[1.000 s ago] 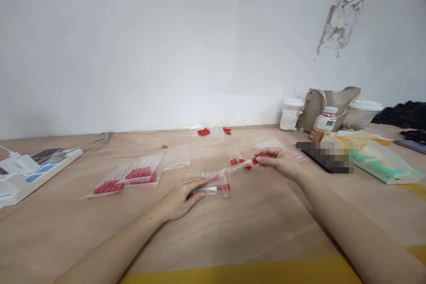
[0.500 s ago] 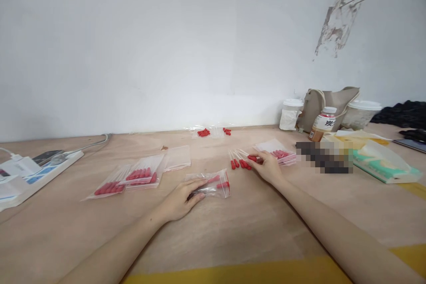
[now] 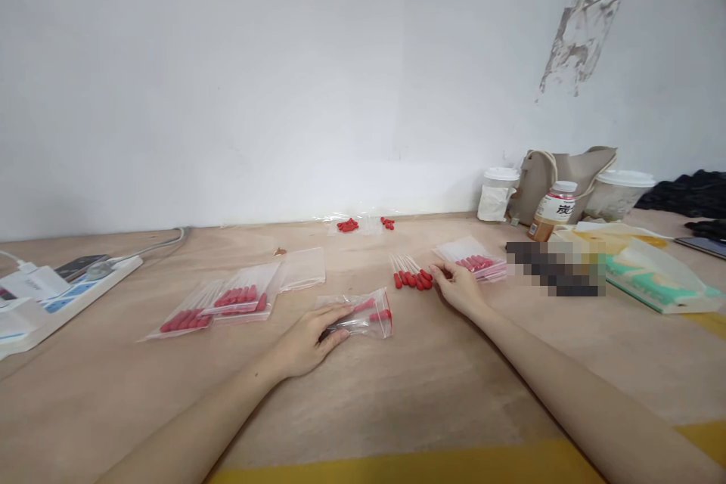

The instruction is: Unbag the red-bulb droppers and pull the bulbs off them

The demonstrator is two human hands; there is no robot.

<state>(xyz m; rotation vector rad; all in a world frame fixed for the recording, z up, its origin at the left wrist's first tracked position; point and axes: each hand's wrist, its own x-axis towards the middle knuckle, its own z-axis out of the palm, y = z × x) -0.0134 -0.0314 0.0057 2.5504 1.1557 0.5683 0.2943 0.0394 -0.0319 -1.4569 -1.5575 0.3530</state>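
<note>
My left hand (image 3: 311, 339) lies flat on the near end of a small clear zip bag (image 3: 363, 314) that holds a few red-bulbed droppers, pinning it to the wooden table (image 3: 420, 386). My right hand (image 3: 458, 284) rests on the table beside a loose row of red-bulbed droppers (image 3: 409, 272), fingertips curled at their red ends. I cannot see anything held in it. Just beyond that hand lies another bag with droppers (image 3: 472, 258).
Two filled dropper bags (image 3: 224, 302) and an empty clear bag (image 3: 303, 268) lie at the left. Loose red bulbs (image 3: 363, 224) sit by the wall. A power strip (image 3: 57, 295) is far left. A bottle (image 3: 553, 210), lidded cups, a tan bag and a tissue pack (image 3: 652, 280) crowd the right.
My right hand, which held a dropper lifted above the table, came down to the loose row of droppers and no longer holds it up. My left hand stayed on the bag.
</note>
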